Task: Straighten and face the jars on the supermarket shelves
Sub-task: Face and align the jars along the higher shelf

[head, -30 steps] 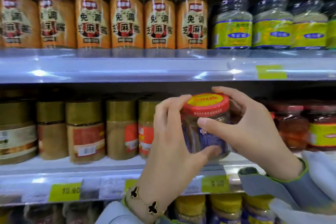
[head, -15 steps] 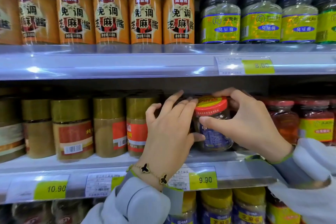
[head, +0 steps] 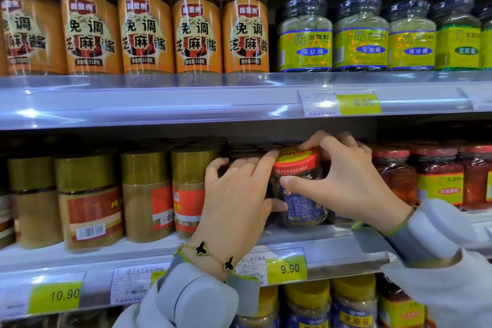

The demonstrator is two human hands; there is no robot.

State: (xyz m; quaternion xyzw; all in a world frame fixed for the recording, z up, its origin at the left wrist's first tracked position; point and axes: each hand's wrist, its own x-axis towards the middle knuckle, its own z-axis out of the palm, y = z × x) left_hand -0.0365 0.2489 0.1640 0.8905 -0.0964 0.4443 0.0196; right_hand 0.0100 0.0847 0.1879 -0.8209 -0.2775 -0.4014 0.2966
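Nearest you: pale sleeves, and a bracelet with black charms on your left wrist

Middle shelf, front edge: price tags 10.90 and 9.90

Red-lidded jar: upright at the front of the middle shelf, blue label toward you, held between both hands
- left hand: on the jar's left side, thumb curled under against the label, fingertips reaching the lid's rim
- right hand: on the jar's right side, thumb pressed to the glass below the lid, fingers arched over the lid's top

Same shelf: gold-capped jars to the left, red jars to the right

Upper shelf, farther off: orange bottles with white caps, then yellow-labelled jars; price tag 8.00
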